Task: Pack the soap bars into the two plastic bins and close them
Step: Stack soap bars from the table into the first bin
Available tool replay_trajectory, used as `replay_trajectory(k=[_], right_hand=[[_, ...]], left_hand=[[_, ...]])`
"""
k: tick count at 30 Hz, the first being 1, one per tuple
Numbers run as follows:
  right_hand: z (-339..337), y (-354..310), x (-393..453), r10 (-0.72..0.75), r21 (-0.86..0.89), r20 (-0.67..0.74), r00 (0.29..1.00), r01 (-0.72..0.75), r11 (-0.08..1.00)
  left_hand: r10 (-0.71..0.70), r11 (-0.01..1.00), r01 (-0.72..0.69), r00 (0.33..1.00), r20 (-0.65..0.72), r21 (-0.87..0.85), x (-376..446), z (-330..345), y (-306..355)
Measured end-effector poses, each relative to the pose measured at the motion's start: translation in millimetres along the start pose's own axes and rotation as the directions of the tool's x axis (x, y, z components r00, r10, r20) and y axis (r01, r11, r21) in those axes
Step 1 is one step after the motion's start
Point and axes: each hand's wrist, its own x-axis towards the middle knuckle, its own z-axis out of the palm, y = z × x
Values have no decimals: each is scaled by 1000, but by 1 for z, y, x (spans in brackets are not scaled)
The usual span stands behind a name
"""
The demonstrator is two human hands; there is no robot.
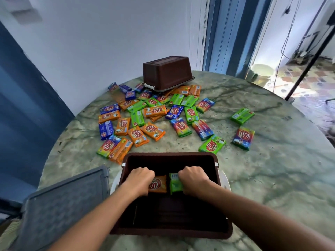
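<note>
An open brown plastic bin (170,157) stands at the table's near edge. Both my hands are inside it. My left hand (138,180) grips an orange soap bar (159,184). My right hand (194,178) grips a green soap bar (175,183). The two bars stand side by side near the bin's floor. A second brown bin (166,72) sits upside down on its lid at the far side. Several wrapped soap bars (154,116) in orange, green, blue and rainbow colours lie scattered between the bins.
A grey bin lid (63,211) lies at the near left, hanging over the edge of the round marbled table (262,169). Two stray bars (243,115) lie to the right. A white wall stands behind, an open doorway at the right.
</note>
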Motion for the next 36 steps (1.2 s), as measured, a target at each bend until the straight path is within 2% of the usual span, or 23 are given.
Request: replay_trajectory(k=[4,8,10,12,14,16,18,19,21,23,25,27,30,34,36], right_hand=[[13,-10,1,37,-16,30,999,-37,999],[8,-8,0,73,42,82,994,-77,996],[-5,-7,1,67,104,135,989,-82,991],[-30,-4,0,19,235,147,989,-53,971],[-62,1,10,-31,409,45,998,10,912],[-95,6,28,0,538,-117,993,63,840],[-112,8,64,80,617,-251,965,96,781],[-114,8,87,120,638,-282,952,93,764],[-107,5,143,153,614,-258,954,40,788],[-90,2,187,136,550,-164,977,-24,835],[-74,-5,221,129,472,-137,982,-50,880],[-57,-13,243,160,435,-114,981,-95,895],[-40,-19,259,198,344,-46,979,-171,923],[-39,-19,258,240,254,-113,964,-205,945],[-38,-14,254,269,269,-113,957,-231,935]], left_hand=[[28,997,-29,1000,6,66,11,4,10],[73,997,-75,994,75,31,8,-1,10],[149,984,-141,986,76,-107,2,-14,-1],[221,899,-204,975,0,-386,-6,-35,-19],[215,761,-258,966,-145,-596,-12,-62,-45],[92,668,-289,947,-309,-686,-5,-79,-76],[-61,670,-245,923,-381,-701,19,-80,-112],[-112,716,-190,918,-379,-672,36,-74,-128],[-142,821,-70,936,-322,-566,75,-59,-152],[-84,903,-36,963,-257,-428,106,-45,-158],[23,952,-87,977,-214,-293,133,-35,-159],[110,970,-144,978,-176,-195,152,-27,-158],[155,979,-174,975,-161,-111,171,-22,-160],[191,981,-186,971,-140,48,181,-23,-163],[250,955,-216,956,-156,203,186,-24,-161]])
